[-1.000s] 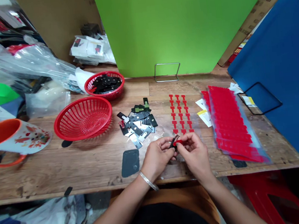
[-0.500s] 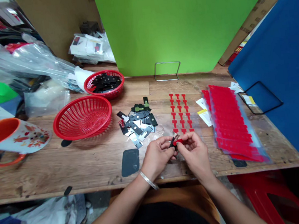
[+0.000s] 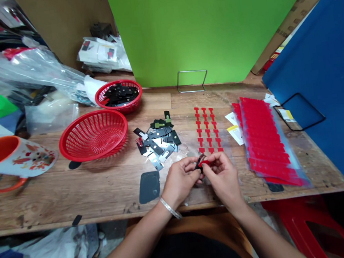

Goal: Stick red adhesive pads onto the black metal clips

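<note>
Near the table's front edge, my left hand (image 3: 184, 178) is closed on a small flat black piece (image 3: 198, 163). Its fingers hide much of the piece. My right hand (image 3: 223, 175) pinches a small red T-shaped sticker (image 3: 205, 163) against that black piece, with the two hands almost touching. Just beyond them, rows of red T-shaped stickers (image 3: 207, 132) lie on a clear sheet. To the left is a loose pile of black and silver flat pieces (image 3: 157, 141), some with a pale or green T-shaped mark.
Stacked sheets of red stickers (image 3: 264, 135) lie at the right by a blue panel (image 3: 321, 79). An empty red basket (image 3: 93, 136), a red basket of black pieces (image 3: 121, 106) and an orange-and-white mug (image 3: 32, 157) stand at the left. A green panel (image 3: 197, 26) rises behind.
Both hands stay in nearly the same place and keep their hold. The view has shifted very slightly; nothing else has visibly moved.
</note>
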{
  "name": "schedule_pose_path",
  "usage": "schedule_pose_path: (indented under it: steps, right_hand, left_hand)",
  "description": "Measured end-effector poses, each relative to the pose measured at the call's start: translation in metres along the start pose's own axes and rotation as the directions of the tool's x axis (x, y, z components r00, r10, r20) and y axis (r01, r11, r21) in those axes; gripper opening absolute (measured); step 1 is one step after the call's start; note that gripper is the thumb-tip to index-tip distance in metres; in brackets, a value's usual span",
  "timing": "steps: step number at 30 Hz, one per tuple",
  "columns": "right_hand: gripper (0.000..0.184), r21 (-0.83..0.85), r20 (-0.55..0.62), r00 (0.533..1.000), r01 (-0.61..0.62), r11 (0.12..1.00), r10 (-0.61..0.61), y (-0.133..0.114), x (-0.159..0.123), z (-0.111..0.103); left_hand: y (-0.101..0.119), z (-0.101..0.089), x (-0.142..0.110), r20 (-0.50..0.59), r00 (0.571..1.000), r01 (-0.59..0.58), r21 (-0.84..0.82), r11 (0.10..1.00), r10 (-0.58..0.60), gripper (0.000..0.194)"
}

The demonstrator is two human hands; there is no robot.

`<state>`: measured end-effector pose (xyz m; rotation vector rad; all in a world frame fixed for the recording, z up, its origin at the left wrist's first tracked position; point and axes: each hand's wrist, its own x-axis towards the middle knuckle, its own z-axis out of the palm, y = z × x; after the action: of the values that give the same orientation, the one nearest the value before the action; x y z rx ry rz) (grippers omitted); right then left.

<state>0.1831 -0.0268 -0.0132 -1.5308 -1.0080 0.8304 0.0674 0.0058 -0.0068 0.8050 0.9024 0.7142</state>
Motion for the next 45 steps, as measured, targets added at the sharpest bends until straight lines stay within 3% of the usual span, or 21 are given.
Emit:
schedule_pose_path:
  steps: [4, 9, 15, 26, 35, 40, 43, 45]
  right_hand:
    - [0.011, -0.045, -0.003, 0.999, 0.042, 0.998, -0.042, 0.0, -0.001, 0.0]
    - [0.01, -0.048, 0.057, 0.997, 0.055, 0.997, -0.053, -0.001, -0.004, -0.001]
    - [0.008, -0.235, -0.044, 0.972, 0.214, 0.948, -0.231, -0.01, -0.001, -0.005]
    - [0.008, -0.086, 0.01, 0.997, 0.076, 0.993, -0.075, -0.01, 0.006, -0.008]
    - [0.019, 0.057, 0.017, 0.997, -0.079, 0.995, 0.078, -0.011, 0.009, -0.01]
    - [0.02, 0.099, -0.026, 0.997, -0.067, 0.993, 0.07, -0.012, 0.007, -0.007]
    - [0.043, 0.14, -0.117, 0.993, -0.002, 0.99, 0.018, -0.015, 0.008, -0.007]
    - [0.057, 0.164, -0.113, 0.993, -0.002, 0.987, 0.021, -0.016, 0.012, -0.009]
  left_hand:
    - [-0.001, 0.0, 0.001, -0.008, 1.0, -0.021, -0.004, 1.0, 0.021, 0.028]
    - [-0.002, 0.002, 0.001, -0.092, 0.995, -0.023, 0.031, 0.999, 0.026, 0.028]
    - [0.001, 0.006, -0.002, -0.113, 0.993, -0.012, 0.038, 0.999, 0.017, 0.028]
    - [0.003, 0.008, -0.003, -0.105, 0.994, -0.015, 0.054, 0.998, 0.02, 0.033]
    - [0.003, 0.011, -0.005, -0.102, 0.995, -0.016, 0.029, 0.999, 0.019, 0.033]
    - [0.003, 0.011, -0.005, -0.091, 0.994, -0.056, 0.018, 0.998, 0.058, 0.031]
    - [0.002, 0.011, -0.004, -0.087, 0.994, -0.056, 0.041, 0.998, 0.059, 0.031]
    - [0.003, 0.01, -0.004, -0.081, 0.995, -0.053, 0.059, 0.997, 0.057, 0.032]
